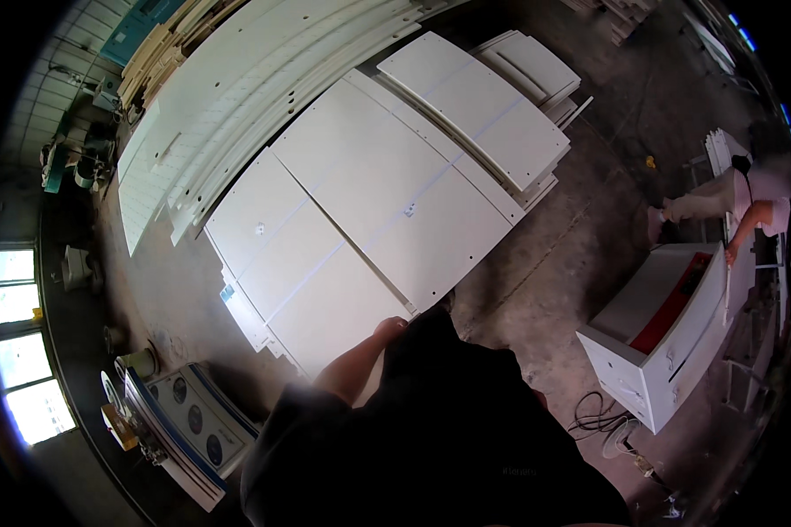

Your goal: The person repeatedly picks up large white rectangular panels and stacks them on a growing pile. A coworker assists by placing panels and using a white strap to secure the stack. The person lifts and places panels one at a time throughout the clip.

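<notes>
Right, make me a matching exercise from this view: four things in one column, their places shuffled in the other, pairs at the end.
Things
1. The person's left hand
2. Red strip
3. Windows
4. Co-worker's hand

Places
A. At the far corner of the white cabinet
B. Bright, in the wall at the picture's left
C. Running lengthwise along the white cabinet
D. At the near edge of the large white panels

Right pairs
1-D, 2-C, 3-B, 4-A
</notes>
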Action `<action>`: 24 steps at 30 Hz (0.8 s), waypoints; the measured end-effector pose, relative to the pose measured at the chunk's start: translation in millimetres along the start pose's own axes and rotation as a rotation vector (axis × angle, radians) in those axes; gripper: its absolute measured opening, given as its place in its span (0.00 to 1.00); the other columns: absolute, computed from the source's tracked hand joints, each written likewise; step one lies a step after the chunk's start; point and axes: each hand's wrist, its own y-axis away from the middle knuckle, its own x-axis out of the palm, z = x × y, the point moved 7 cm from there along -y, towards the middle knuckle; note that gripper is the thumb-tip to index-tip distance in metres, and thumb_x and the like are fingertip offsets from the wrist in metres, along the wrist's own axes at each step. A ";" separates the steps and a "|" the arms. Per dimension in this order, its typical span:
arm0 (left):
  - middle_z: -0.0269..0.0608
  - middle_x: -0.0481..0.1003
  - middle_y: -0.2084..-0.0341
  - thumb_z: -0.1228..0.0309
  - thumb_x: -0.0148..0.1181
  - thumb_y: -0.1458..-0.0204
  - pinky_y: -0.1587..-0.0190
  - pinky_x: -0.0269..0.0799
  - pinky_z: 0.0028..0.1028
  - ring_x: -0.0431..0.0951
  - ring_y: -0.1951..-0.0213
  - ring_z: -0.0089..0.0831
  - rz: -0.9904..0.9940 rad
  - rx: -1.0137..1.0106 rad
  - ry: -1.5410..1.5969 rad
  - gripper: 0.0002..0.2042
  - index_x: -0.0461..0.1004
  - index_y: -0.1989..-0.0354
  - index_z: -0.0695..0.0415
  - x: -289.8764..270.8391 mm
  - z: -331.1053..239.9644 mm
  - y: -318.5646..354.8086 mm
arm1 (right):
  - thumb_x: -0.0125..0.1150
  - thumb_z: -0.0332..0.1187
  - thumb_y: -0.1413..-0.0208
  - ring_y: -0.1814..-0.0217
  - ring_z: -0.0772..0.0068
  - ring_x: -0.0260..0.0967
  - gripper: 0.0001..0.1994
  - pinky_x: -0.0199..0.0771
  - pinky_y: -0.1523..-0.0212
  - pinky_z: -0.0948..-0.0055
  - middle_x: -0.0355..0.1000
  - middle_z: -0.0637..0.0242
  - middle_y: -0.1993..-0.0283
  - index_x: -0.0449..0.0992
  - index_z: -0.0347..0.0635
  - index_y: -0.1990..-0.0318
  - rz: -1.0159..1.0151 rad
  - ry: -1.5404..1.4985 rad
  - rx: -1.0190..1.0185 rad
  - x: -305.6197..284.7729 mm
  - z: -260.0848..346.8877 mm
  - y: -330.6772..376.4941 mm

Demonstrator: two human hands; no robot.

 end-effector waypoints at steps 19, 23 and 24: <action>0.38 0.76 0.79 0.64 0.55 0.54 0.69 0.71 0.30 0.76 0.76 0.30 -0.116 0.048 0.068 0.09 0.75 0.69 0.53 15.0 -6.1 22.2 | 0.56 0.37 0.57 0.71 0.52 0.69 0.08 0.68 0.73 0.56 0.67 0.59 0.78 0.67 0.46 0.75 -0.156 0.207 -0.119 -44.4 6.2 45.5; 0.39 0.77 0.74 0.64 0.55 0.54 0.65 0.72 0.32 0.78 0.71 0.32 0.140 0.033 -0.097 0.09 0.76 0.68 0.52 25.1 -35.0 4.1 | 0.58 0.39 0.58 0.70 0.53 0.69 0.08 0.68 0.72 0.57 0.68 0.61 0.78 0.67 0.48 0.75 -0.330 0.186 -0.069 -54.2 -3.7 84.8; 0.38 0.77 0.73 0.64 0.55 0.54 0.65 0.72 0.32 0.78 0.71 0.32 0.209 0.054 -0.148 0.08 0.76 0.68 0.52 30.6 -40.0 -8.0 | 0.58 0.39 0.58 0.70 0.53 0.69 0.08 0.68 0.72 0.57 0.68 0.61 0.78 0.67 0.48 0.75 -0.373 0.137 -0.007 -47.7 -3.9 112.6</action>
